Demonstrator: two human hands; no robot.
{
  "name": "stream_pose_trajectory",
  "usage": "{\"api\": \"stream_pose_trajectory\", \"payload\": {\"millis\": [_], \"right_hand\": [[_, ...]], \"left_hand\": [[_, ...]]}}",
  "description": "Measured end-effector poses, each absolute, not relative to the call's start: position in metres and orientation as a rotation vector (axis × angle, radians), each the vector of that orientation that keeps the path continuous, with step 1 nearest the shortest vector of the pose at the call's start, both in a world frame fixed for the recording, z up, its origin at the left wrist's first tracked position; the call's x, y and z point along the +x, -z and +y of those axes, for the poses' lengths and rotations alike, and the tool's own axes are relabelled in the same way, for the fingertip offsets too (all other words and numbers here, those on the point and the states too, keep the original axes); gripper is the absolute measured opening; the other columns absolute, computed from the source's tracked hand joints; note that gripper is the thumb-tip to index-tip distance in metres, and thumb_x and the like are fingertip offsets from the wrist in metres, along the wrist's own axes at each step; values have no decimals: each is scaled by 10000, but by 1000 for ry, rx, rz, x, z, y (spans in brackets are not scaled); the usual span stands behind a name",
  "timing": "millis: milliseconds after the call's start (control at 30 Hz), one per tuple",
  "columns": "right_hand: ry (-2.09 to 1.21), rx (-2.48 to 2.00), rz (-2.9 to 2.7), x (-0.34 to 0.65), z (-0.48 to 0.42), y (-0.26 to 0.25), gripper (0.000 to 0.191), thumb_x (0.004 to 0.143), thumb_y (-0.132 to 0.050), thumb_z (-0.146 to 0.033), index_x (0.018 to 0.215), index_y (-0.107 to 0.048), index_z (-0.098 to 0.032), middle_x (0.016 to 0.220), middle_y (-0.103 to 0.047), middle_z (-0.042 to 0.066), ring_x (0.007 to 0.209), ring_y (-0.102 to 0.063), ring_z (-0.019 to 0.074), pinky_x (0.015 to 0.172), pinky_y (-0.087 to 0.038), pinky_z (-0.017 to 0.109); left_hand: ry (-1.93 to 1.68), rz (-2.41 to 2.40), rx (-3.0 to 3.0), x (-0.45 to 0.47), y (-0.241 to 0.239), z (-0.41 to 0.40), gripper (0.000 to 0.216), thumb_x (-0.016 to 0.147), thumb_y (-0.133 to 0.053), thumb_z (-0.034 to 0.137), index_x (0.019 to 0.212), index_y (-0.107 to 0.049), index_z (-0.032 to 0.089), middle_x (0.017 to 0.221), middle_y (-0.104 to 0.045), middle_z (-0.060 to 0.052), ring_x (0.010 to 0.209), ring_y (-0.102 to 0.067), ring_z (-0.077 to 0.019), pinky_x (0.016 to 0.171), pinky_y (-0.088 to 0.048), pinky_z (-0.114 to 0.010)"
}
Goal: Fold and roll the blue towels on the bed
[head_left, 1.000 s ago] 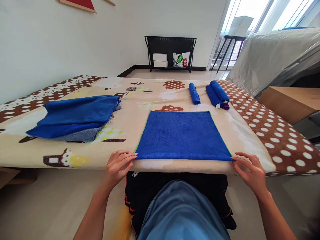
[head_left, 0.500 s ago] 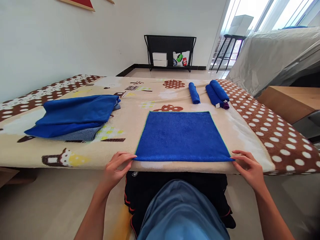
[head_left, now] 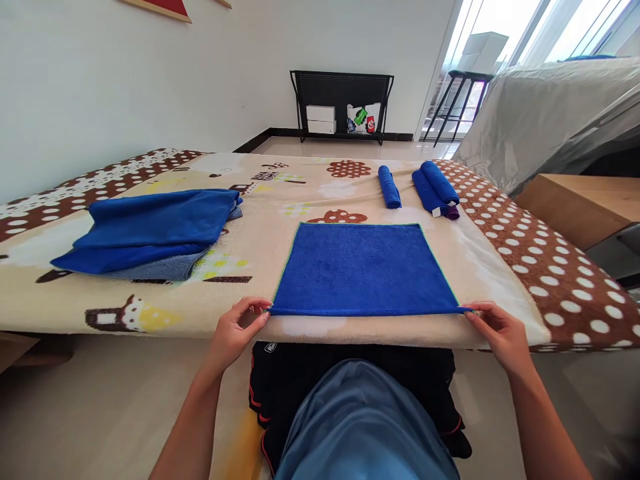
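The blue cloth (head_left: 365, 267) lies flat on the patterned blanket (head_left: 480, 267), its near edge, at six o'clock, turned into a narrow strip. At eight o'clock of this cloth is the left hand (head_left: 236, 335), its grip pinched on the corner between thumb and fingers. At four o'clock, the right hand (head_left: 504, 335) pinches the other near corner similarly. A loose pile of cloths (head_left: 155, 227) rests between nine and ten o'clock; a single blue roll (head_left: 389, 187) lies between twelve and one, with grouped rolls (head_left: 435, 183) at three o'clock from it.
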State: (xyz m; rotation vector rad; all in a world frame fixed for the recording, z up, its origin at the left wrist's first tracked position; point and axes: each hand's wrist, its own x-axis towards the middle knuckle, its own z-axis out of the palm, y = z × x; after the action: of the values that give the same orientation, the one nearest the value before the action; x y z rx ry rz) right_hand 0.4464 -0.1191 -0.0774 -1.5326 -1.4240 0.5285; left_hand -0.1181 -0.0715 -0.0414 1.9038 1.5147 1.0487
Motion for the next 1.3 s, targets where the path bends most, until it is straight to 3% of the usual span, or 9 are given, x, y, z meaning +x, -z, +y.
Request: {"api": "stream_pose_trajectory", "payload": {"millis": [67,133,333,667,900,1100,1300], "right_hand": [[-460,-1634,-1383,444,-116,81,358,834,-711,-523,1009,-708,-211,796,-666,11,610,-513,118,565,-387,268],[-388,-1671,-1391,441,-113,83,376,829,-699,-545,989,-709,-205,759,-636,0,577,-459,103,565,-372,268],[-261,-1689,-1454,432,-104,81,347,827,-663,-518,965,-714,-203,807,-634,13,708,-548,135,676,-427,280],[4,-1634,-1444,421,-105,78,289,812,-702,-454,953,-688,-202,900,-555,22,772,-526,136,747,-452,299],[36,-1553,-1505,423,-114,86,252,907,-634,-432,998,-739,-221,1078,-599,58,862,-606,151,836,-487,327],[82,-1531,-1600,428,-122,87,253,935,-614,-401,1063,-753,-232,1074,-625,71,981,-617,193,846,-496,339],[76,-1528,-1641,429,-122,87,226,943,-611,-392,1011,-752,-228,1043,-648,68,962,-622,197,856,-499,360]], "left_hand": [[-1001,1600,1945,-111,40,-70,229,897,-609,396,1026,-667,216,957,-673,-19,876,-596,-181,842,-459,-313],[-972,1685,1997,-102,40,-67,206,893,-561,367,983,-659,210,903,-670,-14,842,-587,-183,839,-440,-330],[-997,1840,2071,-86,42,-63,147,840,-517,263,940,-609,206,820,-638,8,787,-582,-182,864,-397,-361],[-1203,1825,2228,-81,49,-65,109,867,-534,201,838,-639,216,966,-552,-44,971,-553,-220,925,-408,-383],[-1133,1932,2391,-79,49,-75,191,940,-499,249,924,-687,217,1121,-604,-80,1002,-557,-246,962,-344,-441],[-1000,2131,2420,-62,42,-84,287,921,-619,490,951,-673,210,1137,-627,-110,1040,-564,-298,994,-304,-483],[-920,2334,2465,-46,43,-92,240,964,-580,410,1003,-669,190,1195,-618,-150,1093,-538,-339,974,-326,-516]]}}
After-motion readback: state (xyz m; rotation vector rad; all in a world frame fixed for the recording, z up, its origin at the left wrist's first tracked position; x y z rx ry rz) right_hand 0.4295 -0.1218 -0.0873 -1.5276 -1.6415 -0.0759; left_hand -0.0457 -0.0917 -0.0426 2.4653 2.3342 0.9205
